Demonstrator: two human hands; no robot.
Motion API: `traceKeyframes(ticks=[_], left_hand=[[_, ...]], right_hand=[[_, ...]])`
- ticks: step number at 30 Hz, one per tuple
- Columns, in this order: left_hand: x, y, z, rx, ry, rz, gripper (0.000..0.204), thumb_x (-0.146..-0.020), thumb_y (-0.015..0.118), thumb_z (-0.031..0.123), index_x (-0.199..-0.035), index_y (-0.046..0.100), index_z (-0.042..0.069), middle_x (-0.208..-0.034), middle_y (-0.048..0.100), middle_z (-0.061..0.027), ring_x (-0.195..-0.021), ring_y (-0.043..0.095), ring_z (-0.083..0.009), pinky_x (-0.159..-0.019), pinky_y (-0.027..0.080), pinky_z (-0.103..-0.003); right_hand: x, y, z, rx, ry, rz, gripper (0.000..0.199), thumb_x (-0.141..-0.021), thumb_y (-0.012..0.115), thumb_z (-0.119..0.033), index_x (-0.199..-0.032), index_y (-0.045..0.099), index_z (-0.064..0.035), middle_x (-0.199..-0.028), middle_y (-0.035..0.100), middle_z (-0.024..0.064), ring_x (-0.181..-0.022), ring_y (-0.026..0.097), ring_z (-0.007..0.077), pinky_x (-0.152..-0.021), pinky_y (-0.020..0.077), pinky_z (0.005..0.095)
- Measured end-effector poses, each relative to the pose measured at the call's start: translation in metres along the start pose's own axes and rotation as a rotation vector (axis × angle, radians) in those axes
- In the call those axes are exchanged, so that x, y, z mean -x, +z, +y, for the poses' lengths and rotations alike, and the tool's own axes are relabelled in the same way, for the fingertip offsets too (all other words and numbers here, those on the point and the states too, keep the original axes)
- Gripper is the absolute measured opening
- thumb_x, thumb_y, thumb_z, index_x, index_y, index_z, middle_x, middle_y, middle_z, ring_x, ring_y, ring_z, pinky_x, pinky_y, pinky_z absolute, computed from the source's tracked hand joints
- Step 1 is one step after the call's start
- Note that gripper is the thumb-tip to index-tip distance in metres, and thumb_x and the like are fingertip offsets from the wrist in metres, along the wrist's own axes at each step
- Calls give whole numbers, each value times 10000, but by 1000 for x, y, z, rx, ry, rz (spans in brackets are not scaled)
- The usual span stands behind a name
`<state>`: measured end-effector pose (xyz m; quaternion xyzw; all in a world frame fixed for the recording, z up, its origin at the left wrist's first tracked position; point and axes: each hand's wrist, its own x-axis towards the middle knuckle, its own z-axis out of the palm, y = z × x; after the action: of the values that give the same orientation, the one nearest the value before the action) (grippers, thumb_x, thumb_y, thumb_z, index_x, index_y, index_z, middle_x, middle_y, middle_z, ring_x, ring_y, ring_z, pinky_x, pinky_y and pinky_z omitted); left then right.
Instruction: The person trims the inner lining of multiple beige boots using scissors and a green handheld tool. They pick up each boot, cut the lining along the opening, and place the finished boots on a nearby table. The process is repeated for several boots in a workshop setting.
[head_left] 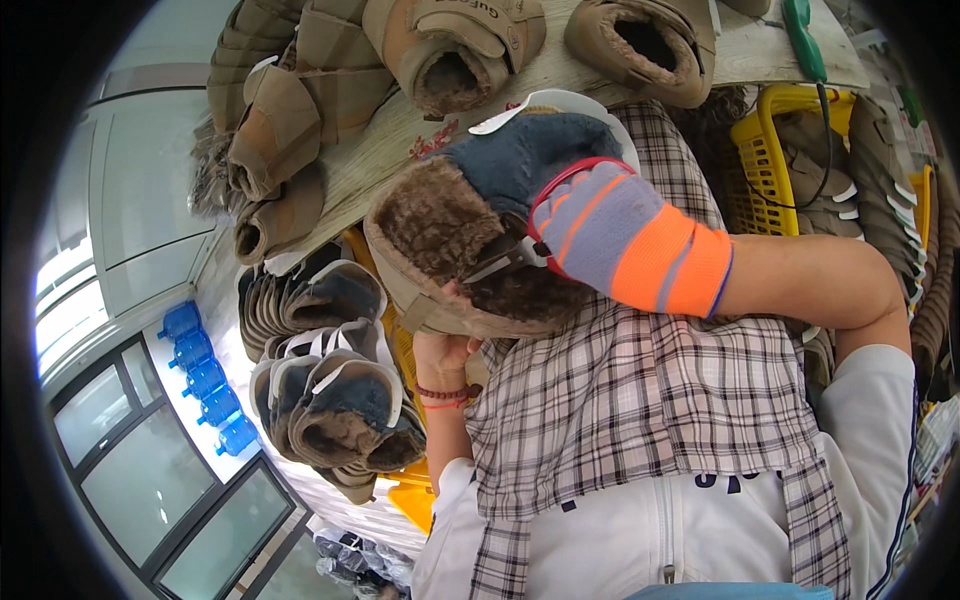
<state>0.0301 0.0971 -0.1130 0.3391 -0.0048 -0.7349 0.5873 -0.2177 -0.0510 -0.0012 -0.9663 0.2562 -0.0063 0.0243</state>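
One fur-lined tan boot [470, 255], held up over the checked apron [620, 400] below the bench [400, 150] edge, is gripped underneath by the bare left hand [445, 352] while the gloved right hand [590, 225], its closure hidden, is pushed inside, seemingly steadying the lining.

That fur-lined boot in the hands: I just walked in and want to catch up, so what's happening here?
A person holds a tan fur-lined boot over their checked apron. The bare left hand supports it from below, while the right hand, in a grey and orange glove, reaches into its opening. More tan boots lie on the wooden bench, others are stacked at the left, and a yellow basket holds more.
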Motion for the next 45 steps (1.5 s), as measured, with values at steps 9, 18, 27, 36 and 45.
traceKeyframes(ticks=[9,18,27,36,45], left_hand=[[4,5,-7,-55,35,181,250,-821,558,117,-1056,555,31,-843,628,-136,-599,621,-271,-346,442,-297],[2,11,-9,-141,30,215,234,-841,530,137,-1019,564,-11,-826,633,-187,-558,612,-273,-357,434,-281],[-8,-10,-10,-408,-12,163,287,-874,505,165,-1093,543,-17,-961,630,-181,-783,623,-299,-590,509,-356],[10,32,4,86,223,66,389,-944,440,252,-1254,454,18,-1286,474,-132,-1146,469,-276,-980,365,-422],[120,117,-5,-1115,1007,310,474,-763,569,-16,-1206,423,-105,-1194,510,-140,-1055,499,-248,-904,406,-353]], right_hand=[[47,13,43,-201,69,-62,377,-665,691,-369,-917,596,-105,-845,573,86,-814,555,242,-719,435,339],[44,25,29,-160,64,-96,282,-704,669,-340,-843,614,-101,-762,600,77,-761,583,226,-692,451,331],[70,17,63,-252,207,83,293,-662,692,-310,-845,603,-100,-776,600,81,-738,585,247,-642,470,353],[111,22,90,-568,771,410,185,-742,664,-129,-881,569,-53,-708,568,85,-693,584,214,-600,470,299],[146,76,181,-1492,1141,773,142,-821,477,-9,-957,505,-39,-640,557,62,-424,449,141,-389,363,260]])
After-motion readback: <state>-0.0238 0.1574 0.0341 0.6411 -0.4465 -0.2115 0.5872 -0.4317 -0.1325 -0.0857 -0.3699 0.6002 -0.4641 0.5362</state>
